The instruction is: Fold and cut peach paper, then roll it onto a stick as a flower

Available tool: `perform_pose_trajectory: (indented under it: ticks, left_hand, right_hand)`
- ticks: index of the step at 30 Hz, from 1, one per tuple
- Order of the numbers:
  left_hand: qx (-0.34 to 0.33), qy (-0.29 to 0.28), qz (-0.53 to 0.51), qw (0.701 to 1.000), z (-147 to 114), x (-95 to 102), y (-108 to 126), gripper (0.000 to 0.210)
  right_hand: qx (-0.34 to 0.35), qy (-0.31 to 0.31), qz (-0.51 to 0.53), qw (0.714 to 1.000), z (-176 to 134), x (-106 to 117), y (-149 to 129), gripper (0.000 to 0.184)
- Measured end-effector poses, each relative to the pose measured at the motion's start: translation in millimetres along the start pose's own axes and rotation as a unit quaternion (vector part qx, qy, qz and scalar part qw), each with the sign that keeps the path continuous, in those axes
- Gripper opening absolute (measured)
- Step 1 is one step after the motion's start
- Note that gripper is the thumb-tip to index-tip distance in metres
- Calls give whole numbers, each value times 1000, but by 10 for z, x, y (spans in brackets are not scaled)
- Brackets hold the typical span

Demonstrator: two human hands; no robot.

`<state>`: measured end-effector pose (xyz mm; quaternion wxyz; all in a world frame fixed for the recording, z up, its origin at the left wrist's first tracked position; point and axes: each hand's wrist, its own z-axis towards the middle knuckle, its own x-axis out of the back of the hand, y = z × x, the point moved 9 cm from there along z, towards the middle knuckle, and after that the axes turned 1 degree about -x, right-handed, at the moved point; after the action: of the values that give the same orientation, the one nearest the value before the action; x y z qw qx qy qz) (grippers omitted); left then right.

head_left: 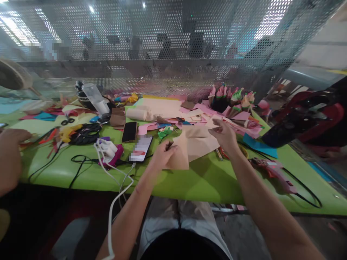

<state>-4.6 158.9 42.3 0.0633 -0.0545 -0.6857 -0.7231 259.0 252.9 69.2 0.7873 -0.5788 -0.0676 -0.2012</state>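
A thin peach sheet [200, 146], felt or paper, lies partly folded at the table's front middle. My left hand [166, 154] is closed on its left part, thumb and fingers pinched together. At the sheet's upper right, my right hand [225, 135] pinches the edge between thumb and fingers. Just behind my left hand is a green and white wrapped piece [165, 132]. Left of that hand rests a lit phone [142, 148] with a white cable plugged in. Pink and cream strips [197, 115] are heaped beyond the sheet.
A pink glue gun [279, 175] lies at right with its black cord. Another phone [129, 132], white chargers [108, 148] and black-handled scissors [86, 134] are at left. A co-worker's hand [13, 144] reaches in at far left. A perforated metal screen [168, 47] stands behind the green table [206, 184].
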Motion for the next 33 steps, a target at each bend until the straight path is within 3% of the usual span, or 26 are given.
perform_pose_trajectory:
  ticks: [2, 5, 7, 15, 20, 22, 27, 30, 33]
  left_hand:
    - [4, 38, -37, 999, 71, -3, 43, 22]
    - [0, 70, -71, 995, 171, -65, 117, 23]
    - [-11, 70, -84, 994, 238, -139, 147, 24]
    - [-15, 12, -66, 998, 311, -265, -49, 39]
    - [-36, -78, 46, 995, 230, -416, -61, 91]
    - [-68, -94, 93, 989, 206, -471, -10, 101]
    - [-102, -83, 43, 990, 179, -475, 88, 74]
    - [-37, -49, -13, 998, 184, -402, 6, 56]
    - [45, 21, -93, 994, 181, -287, -143, 48]
  right_hand:
    - [-26, -85, 32, 996, -169, -173, -59, 45]
    - [-53, -242, 88, 965, -466, -531, -216, 42]
    - [-46, -287, 89, 953, -588, -677, -299, 41]
    - [-44, -210, 57, 975, -521, -625, -221, 55]
    - [-77, -163, 72, 981, -470, -513, -145, 64]
    - [-80, -150, 68, 983, -464, -488, -126, 65]
    - [-91, -159, 111, 977, -487, -523, -91, 61]
    - [-104, -168, 159, 967, -511, -556, -80, 57]
    - [-105, -166, 182, 964, -519, -556, -87, 55]
